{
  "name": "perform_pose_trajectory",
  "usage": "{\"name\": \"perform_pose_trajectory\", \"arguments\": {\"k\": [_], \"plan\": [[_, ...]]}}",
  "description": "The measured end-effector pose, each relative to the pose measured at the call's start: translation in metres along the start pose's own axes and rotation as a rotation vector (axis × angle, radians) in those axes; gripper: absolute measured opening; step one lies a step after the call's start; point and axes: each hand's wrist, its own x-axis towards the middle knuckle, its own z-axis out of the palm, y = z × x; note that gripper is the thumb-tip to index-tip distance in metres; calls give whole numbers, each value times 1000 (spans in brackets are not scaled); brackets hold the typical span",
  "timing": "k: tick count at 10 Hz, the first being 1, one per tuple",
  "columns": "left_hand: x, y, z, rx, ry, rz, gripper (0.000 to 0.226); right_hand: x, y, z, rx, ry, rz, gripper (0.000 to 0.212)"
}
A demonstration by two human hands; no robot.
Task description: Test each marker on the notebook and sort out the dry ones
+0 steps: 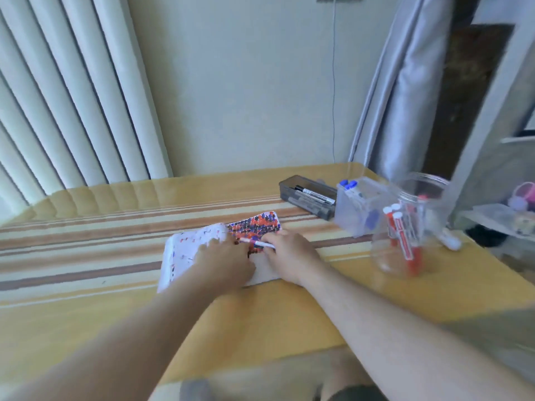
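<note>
An open notebook [188,250] lies mid-table, its right page dense with red, blue and black test marks. My right hand [289,256] grips a white marker [257,243] that lies nearly flat over the marked page. My left hand [225,261] rests on the notebook beside it, fingers at the marker's left end. A clear jar [405,250] at right holds several red markers [402,238]. A clear box [362,209] holds blue-capped markers [347,185]. A dark tray [307,198] holds black markers.
The table carries a yellow striped cloth [86,256]. A loose white marker [450,240] lies behind the jar near the right edge. A radiator stands at the back left, and a curtain and shelf clutter stand at the right.
</note>
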Motion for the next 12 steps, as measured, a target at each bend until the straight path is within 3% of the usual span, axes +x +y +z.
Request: {"name": "perform_pose_trajectory", "arguments": {"k": [1,2,3,4,5,6,7,8,9,10,11,12], "plan": [[-40,43,22,-56,179,134,55,-63,8,-16,56,24,-4,24],[-64,63,35,-111,289,296,46,-151,36,-53,49,137,20,19],[-74,64,33,-184,296,363,46,-259,83,-72,239,325,156,21],[-80,73,26,-210,298,476,47,-356,150,-36,323,375,604,12],[-83,118,16,-260,235,709,43,-439,223,38,213,139,997,16],[-76,183,14,-302,149,880,37,-500,265,94,161,-142,1206,21],[-62,218,17,-347,118,839,26,-519,270,106,241,-83,1410,21],[-61,214,19,-431,114,796,19,-509,270,99,314,69,1449,9],[-69,207,20,-460,180,838,18,-511,276,95,289,49,1402,28],[-69,207,21,-477,201,811,14,-521,281,103,287,-25,1426,29],[-72,206,17,-478,235,799,15,-490,266,96,269,-49,1275,30],[-74,209,20,-467,237,812,18,-425,237,63,416,104,1039,22]]}}
